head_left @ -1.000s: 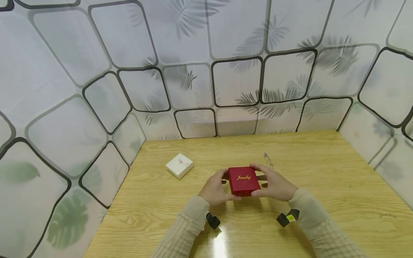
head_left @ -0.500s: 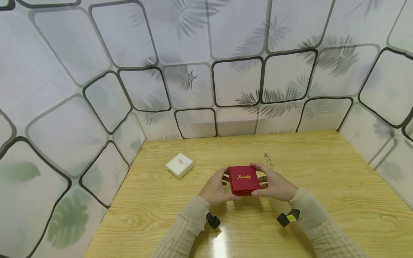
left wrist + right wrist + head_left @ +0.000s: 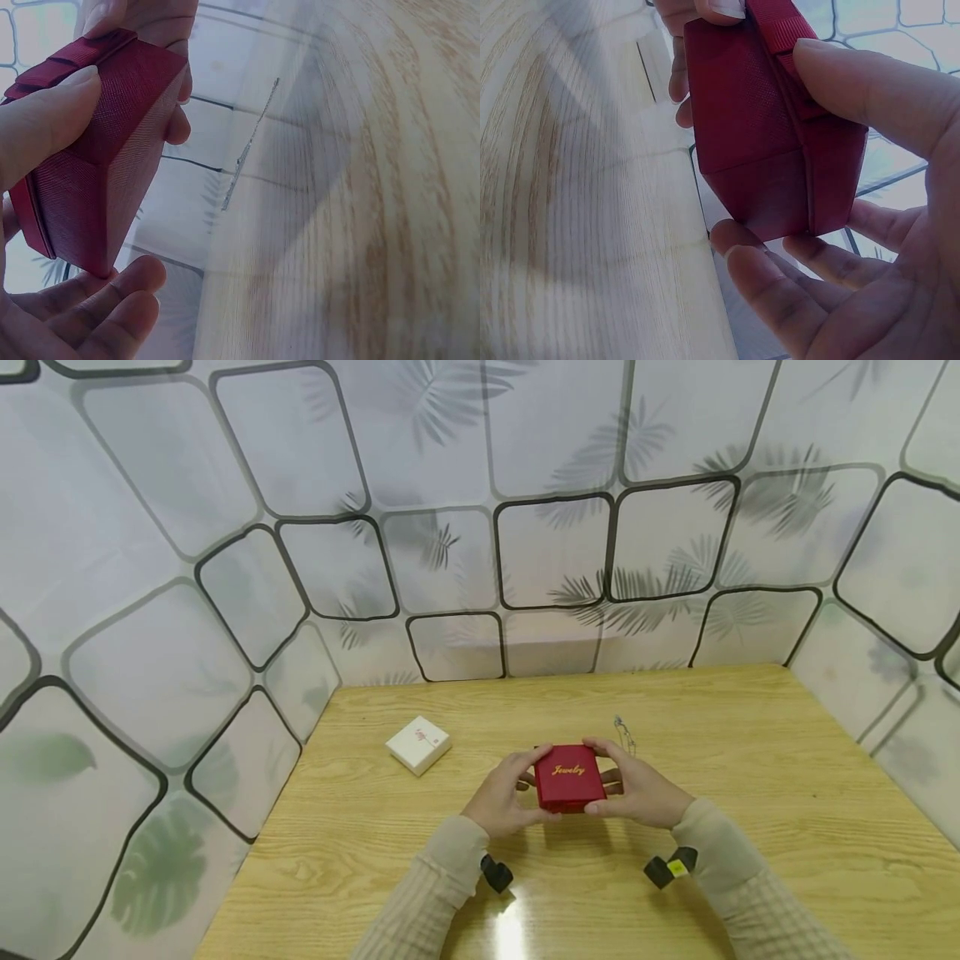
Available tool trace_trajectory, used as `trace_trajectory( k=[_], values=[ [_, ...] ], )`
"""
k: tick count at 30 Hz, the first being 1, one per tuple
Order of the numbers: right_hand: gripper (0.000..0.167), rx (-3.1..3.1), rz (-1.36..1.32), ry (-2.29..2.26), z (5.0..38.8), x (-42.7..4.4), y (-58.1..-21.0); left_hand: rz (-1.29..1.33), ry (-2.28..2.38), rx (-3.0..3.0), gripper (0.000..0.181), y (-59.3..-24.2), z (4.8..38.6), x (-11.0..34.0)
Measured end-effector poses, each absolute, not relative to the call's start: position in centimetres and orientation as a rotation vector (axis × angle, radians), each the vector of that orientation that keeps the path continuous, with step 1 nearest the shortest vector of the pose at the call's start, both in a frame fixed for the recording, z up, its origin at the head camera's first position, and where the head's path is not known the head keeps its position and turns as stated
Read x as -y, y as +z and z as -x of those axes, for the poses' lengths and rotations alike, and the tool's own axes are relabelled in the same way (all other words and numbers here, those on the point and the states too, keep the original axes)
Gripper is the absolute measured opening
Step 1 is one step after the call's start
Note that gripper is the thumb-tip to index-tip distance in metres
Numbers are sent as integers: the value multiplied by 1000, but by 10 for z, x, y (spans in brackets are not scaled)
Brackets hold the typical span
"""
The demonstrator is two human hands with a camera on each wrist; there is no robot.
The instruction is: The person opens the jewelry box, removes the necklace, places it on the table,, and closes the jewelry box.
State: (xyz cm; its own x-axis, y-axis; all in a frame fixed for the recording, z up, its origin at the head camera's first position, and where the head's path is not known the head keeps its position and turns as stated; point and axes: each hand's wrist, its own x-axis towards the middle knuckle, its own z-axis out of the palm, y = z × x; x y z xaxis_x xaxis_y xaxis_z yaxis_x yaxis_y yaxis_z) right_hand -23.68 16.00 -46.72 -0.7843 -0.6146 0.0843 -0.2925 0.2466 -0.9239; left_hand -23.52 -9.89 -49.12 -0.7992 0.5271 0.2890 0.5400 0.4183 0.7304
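A red jewelry box [image 3: 569, 781] with gold "Jewelry" lettering is held up off the table between both hands, its lid closed. My left hand [image 3: 504, 797] grips its left side, thumb at the front edge and a finger at the top corner. On the opposite side my right hand [image 3: 641, 787] grips it, thumb near the front. A ribbon bow [image 3: 786, 37] on the box's front shows in the right wrist view, beside the right thumb. In the left wrist view the left thumb presses the red box [image 3: 112, 142] near the bow.
A flat white box [image 3: 418, 745] with a small red print lies at the back left of the wooden table [image 3: 450, 877]. Behind the right hand a thin silver chain [image 3: 625, 735] lies on the tabletop. A patterned curtain [image 3: 442, 568] encloses the table's back and sides.
The red box has tilted slightly and shifted a little upward and to the right. A finger of my left hand has moved onto its top left corner.
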Motion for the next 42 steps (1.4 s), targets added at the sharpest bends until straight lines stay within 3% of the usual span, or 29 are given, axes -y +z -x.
trace_trajectory(
  k=[13, 22, 42],
  values=[
    [91, -2242, 849, -1551, 237, -161, -470, 923, -1408, 2764, 100, -488, 232, 96],
    [92, -2213, 823, -1577, 237, -160, -470, 922, -1448, 2727, 77, -489, 232, 97],
    [94, -2192, 774, -1588, 239, -159, -472, 856, -1686, 2624, 83, -491, 231, 94]
  ],
)
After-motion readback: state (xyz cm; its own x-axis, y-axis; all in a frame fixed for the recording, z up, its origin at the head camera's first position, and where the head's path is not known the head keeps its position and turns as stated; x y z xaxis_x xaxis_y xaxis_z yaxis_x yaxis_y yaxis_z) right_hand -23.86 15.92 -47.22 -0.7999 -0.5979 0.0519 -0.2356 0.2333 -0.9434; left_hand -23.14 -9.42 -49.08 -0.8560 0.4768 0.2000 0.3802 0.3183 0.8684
